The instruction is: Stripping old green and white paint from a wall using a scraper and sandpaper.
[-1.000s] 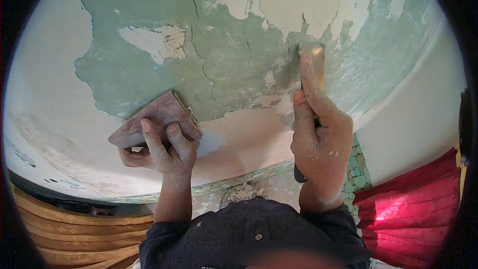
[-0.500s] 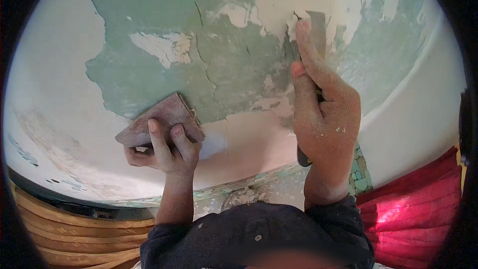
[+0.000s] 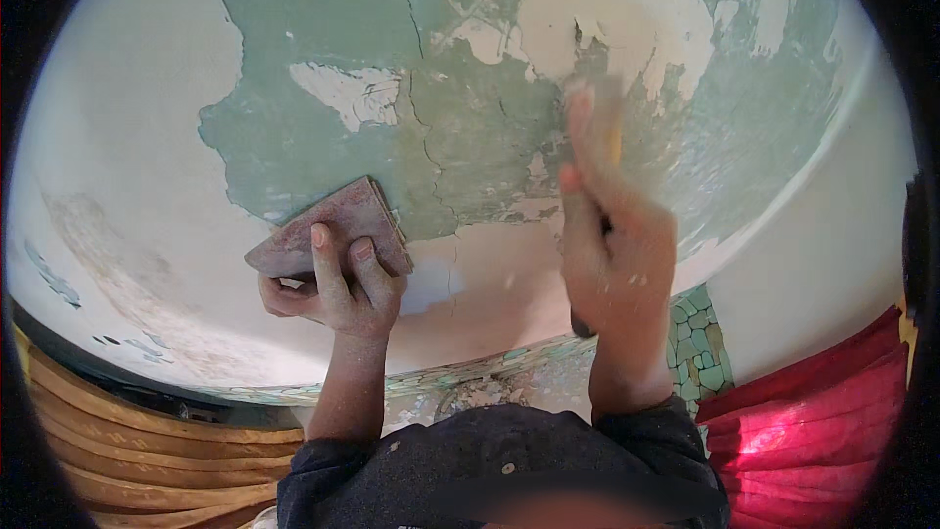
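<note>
My left hand (image 3: 357, 294), dusted white, pinches a folded piece of brownish sandpaper (image 3: 357, 211) between thumb and fingers, in front of the wall's lower left part; whether the paper touches the wall I cannot tell. My right hand (image 3: 627, 260) is wrapped around the dark handle of a scraper (image 3: 608, 103), index finger stretched along its blade. Motion smears both the blade and that hand. Around the scraper, the wall (image 3: 490, 127) has worn green paint, cream patches and thin cracks. A dark ragged chip (image 3: 585, 31) shows just above the blade.
Below the wall runs a border of green stone-like tiles (image 3: 697, 343). An orange-brown curtain (image 3: 166, 465) hangs at the lower left, a red curtain (image 3: 803, 421) at the lower right. Debris (image 3: 485, 392) lies beneath, between my forearms.
My right hand has drawn the scraper down and slightly left, away from the ragged chip. The left hand keeps its hold on the sandpaper. The whole view has shifted a little.
</note>
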`<action>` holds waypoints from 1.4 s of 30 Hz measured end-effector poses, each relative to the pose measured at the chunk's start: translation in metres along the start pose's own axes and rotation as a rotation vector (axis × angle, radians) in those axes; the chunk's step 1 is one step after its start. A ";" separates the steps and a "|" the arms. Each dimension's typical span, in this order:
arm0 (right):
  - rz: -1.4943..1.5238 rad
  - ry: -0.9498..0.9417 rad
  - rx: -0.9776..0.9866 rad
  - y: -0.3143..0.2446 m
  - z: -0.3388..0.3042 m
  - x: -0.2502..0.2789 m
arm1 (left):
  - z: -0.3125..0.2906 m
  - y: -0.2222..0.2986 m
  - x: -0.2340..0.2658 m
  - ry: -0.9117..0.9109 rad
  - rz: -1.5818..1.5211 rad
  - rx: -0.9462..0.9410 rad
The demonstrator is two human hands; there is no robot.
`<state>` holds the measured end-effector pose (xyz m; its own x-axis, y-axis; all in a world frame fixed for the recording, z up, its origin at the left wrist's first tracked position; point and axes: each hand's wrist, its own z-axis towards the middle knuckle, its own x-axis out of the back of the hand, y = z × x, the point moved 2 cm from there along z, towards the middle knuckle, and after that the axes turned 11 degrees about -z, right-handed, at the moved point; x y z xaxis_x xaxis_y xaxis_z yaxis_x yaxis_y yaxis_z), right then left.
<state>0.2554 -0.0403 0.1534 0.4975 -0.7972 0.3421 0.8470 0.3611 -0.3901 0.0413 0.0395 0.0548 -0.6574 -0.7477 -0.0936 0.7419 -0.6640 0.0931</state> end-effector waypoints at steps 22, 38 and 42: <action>-0.016 0.102 0.110 -0.010 0.045 -0.001 | -0.006 -0.006 -0.002 0.032 -0.013 0.039; 0.025 0.171 0.026 0.011 -0.020 0.005 | -0.007 -0.005 -0.006 0.070 -0.062 0.059; -0.116 0.056 0.047 -0.001 -0.021 0.005 | -0.005 -0.004 -0.003 0.079 -0.034 0.034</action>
<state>0.2532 -0.0547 0.1370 0.3856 -0.8601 0.3340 0.9066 0.2860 -0.3102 0.0407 0.0445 0.0498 -0.6689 -0.7226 -0.1746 0.7134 -0.6900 0.1224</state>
